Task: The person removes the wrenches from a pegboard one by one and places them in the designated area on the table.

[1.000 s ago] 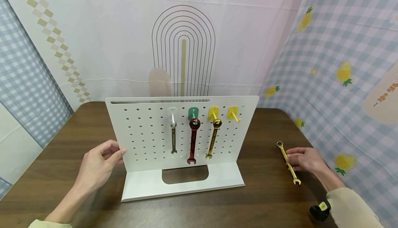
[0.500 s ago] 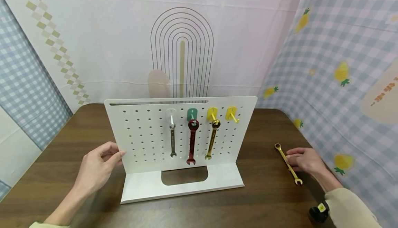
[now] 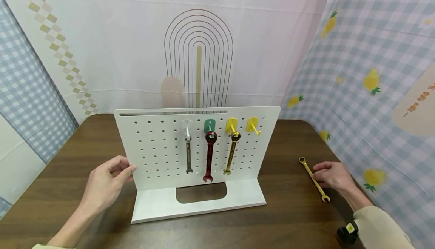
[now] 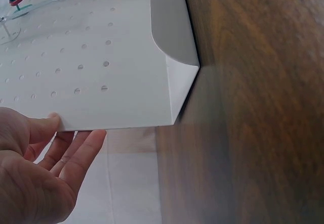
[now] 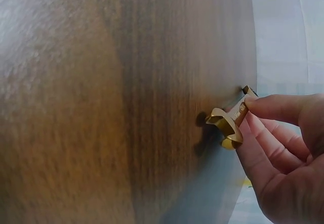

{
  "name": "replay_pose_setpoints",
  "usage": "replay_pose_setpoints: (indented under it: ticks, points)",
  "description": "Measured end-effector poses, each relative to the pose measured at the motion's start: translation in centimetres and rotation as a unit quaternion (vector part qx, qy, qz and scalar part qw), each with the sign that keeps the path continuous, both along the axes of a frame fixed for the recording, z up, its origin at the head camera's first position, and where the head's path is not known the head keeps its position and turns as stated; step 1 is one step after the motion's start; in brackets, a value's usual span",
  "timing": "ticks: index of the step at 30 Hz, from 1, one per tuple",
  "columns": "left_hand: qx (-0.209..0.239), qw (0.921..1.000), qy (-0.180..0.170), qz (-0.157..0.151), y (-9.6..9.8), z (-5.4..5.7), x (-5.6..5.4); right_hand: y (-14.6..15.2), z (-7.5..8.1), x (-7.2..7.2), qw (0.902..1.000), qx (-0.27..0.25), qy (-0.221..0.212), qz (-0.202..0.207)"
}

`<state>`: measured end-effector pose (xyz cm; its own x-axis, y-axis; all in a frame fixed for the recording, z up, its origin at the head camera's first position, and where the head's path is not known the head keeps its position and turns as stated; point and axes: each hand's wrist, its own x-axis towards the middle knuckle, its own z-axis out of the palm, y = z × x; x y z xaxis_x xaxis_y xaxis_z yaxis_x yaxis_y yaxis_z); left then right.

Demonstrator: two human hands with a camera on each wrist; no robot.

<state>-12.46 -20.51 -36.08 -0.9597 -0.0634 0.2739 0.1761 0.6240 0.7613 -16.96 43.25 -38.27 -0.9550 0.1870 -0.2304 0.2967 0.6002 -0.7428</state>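
A white pegboard stand (image 3: pixel 156 200) stands mid-table. My left hand (image 3: pixel 108 183) pinches its left edge, thumb on the front face and fingers behind, as the left wrist view shows too. At the right, my right hand (image 3: pixel 334 176) pinches a gold combination wrench (image 3: pixel 314 179) by its shaft, close over the table; in the right wrist view its open end (image 5: pixel 225 128) points toward the camera. From the board's hooks hang a silver wrench (image 3: pixel 188 156), a red wrench (image 3: pixel 209 156) and another gold wrench (image 3: pixel 232 154). The rightmost yellow hook (image 3: pixel 253 125) carries nothing.
The brown wooden table (image 3: pixel 204 232) reaches back to a white patterned cloth (image 3: pixel 132 45). Blue checked cloth (image 3: pixel 360 53) closes off the right side, near my right hand. A black wrist device (image 3: pixel 348 234) sits at the right sleeve.
The gold wrench in my right hand has swung slightly, its ring end shifting a little left and nearer to me. The view drifts slightly; my left hand stays on the board's edge.
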Motion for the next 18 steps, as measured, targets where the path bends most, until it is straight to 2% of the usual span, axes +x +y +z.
replay_pose_setpoints:
  ticks: [18]
  points:
    - [-0.002, 1.0000, -0.005, 0.007, 0.03, 0.07, 0.08, 0.02, -0.20, 0.27, 0.9998, 0.006, 0.011, -0.018]
